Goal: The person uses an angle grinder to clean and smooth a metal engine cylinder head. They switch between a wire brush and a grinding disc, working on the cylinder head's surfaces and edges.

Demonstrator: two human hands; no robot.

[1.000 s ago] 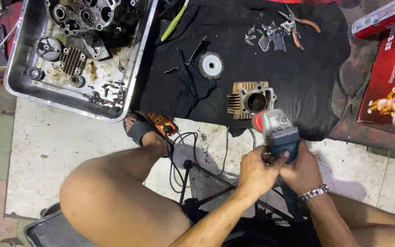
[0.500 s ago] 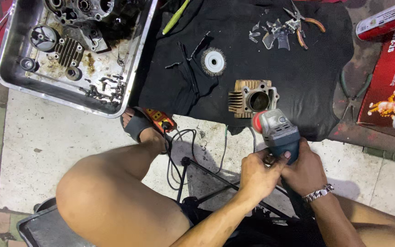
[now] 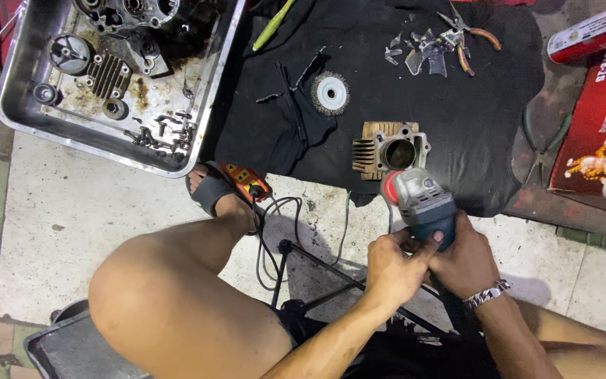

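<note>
Both hands grip a blue-green angle grinder [image 3: 422, 203] with a grey head and a red disc end, held low in front of me. My left hand [image 3: 393, 265] wraps its left side near the body; my right hand [image 3: 463, 258], with a metal bracelet on the wrist, holds the rear handle. Just beyond the grinder's head, a finned engine cylinder [image 3: 389, 149] lies on a black cloth [image 3: 471, 126]. A round wire brush wheel [image 3: 330, 93] with a white centre rests on the cloth further left.
A metal tray [image 3: 29, 125] of engine parts and bolts sits at upper left. Pliers [image 3: 468, 38] and broken clear shards lie at the cloth's far end. Red boxes [image 3: 601, 140] stand at right. A black cord [image 3: 275, 231] and stand legs cross the floor by my sandalled foot [image 3: 213, 189].
The view shifted slightly; the grinder and both hands stay in about the same place, with the fingers of my left hand adjusting on the grinder's body.
</note>
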